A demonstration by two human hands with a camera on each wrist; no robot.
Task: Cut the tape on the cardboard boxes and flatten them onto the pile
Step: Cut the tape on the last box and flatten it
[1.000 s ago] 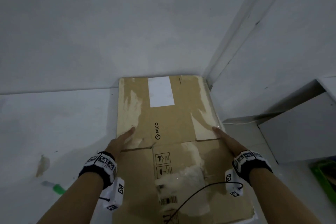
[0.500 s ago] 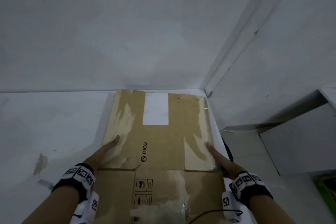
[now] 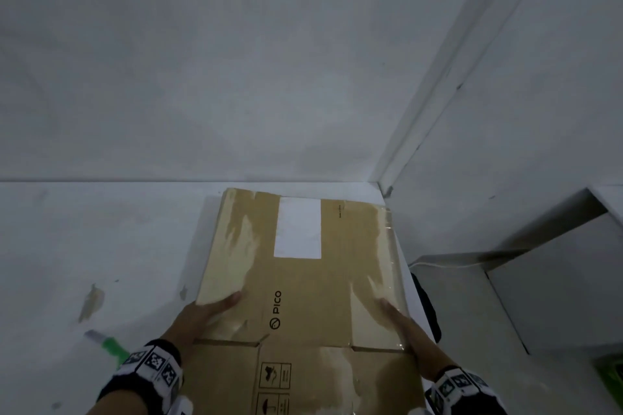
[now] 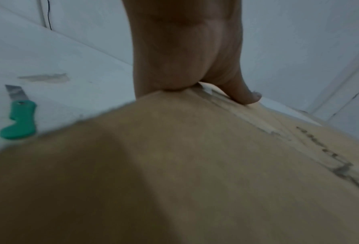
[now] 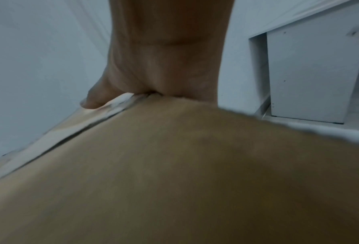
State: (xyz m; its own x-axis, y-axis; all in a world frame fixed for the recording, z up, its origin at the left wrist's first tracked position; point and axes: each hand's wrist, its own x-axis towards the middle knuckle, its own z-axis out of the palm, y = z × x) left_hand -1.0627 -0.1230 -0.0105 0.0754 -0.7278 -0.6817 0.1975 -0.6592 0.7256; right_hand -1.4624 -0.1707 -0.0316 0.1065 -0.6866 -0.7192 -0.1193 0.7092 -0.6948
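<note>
While both hands [image 3: 205, 317] [image 3: 401, 323] grip it, cardboard box [image 3: 303, 283] lies between.

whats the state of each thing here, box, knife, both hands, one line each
cardboard box: flattened, lying flat, tape remnants on its edges, white label on top
left hand: grips the box's left edge, thumb on top
right hand: grips the box's right edge, thumb on top
green utility knife: lying on the white surface left of the box, blade out, untouched
</note>
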